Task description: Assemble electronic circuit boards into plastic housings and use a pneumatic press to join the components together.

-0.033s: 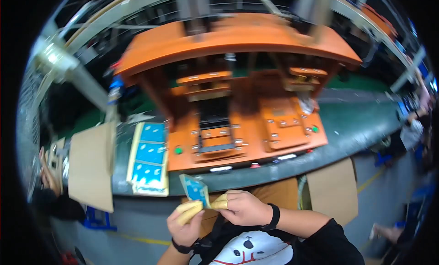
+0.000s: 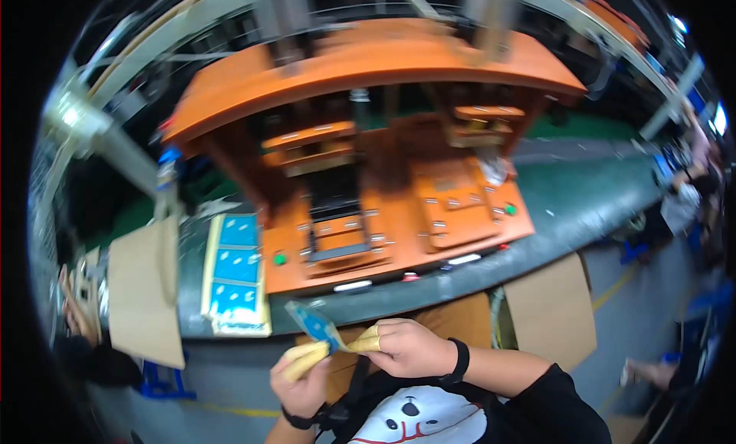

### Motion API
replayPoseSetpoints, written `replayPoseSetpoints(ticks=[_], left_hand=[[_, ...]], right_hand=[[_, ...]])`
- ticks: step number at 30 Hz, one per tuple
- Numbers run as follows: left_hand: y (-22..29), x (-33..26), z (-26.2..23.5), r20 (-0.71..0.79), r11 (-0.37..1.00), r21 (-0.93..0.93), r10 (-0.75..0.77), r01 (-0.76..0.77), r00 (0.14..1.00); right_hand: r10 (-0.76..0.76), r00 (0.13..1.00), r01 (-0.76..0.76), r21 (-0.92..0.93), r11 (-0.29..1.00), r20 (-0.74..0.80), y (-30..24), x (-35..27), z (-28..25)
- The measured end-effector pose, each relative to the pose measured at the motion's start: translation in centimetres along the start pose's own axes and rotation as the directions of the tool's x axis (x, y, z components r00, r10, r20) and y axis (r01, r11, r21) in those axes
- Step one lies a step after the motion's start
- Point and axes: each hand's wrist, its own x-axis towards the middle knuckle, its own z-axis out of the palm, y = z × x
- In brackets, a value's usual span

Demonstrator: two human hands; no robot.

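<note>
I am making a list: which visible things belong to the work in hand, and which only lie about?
Work in hand:
thin blue sheet, held by left hand and right hand
probably flat cream sheet with blue rectangles
probably orange boxy fixture

Seemingly nearby:
left brown cardboard panel
right brown cardboard panel

No wording comes up readable now: the blue-panelled sheet [image 2: 236, 261], beyond and left of the left grip [image 2: 303, 376], shows only pale, blurred marks, and any print on the small blue piece [image 2: 313, 322] between left grip and right grip [image 2: 410, 349] is lost in blur.
</note>
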Motion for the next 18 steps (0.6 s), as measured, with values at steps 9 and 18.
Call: replayPoseSetpoints(ticks=[9,18], left_hand=[[-4.1,0.0,0.7,0.153,0.678,-0.708,-0.124,0.196,0.981],[-3.7,0.9,4.5,0.345,0.725,-0.615,-0.105,0.310,0.933]], right_hand=[[0.781,0.570,-0.298,0.822,0.485,-0.255,8.3,-25.7,-11.8],[0.927,0.359,0.029,0.992,-0.126,0.108,17.4,-45.5,2.1]])
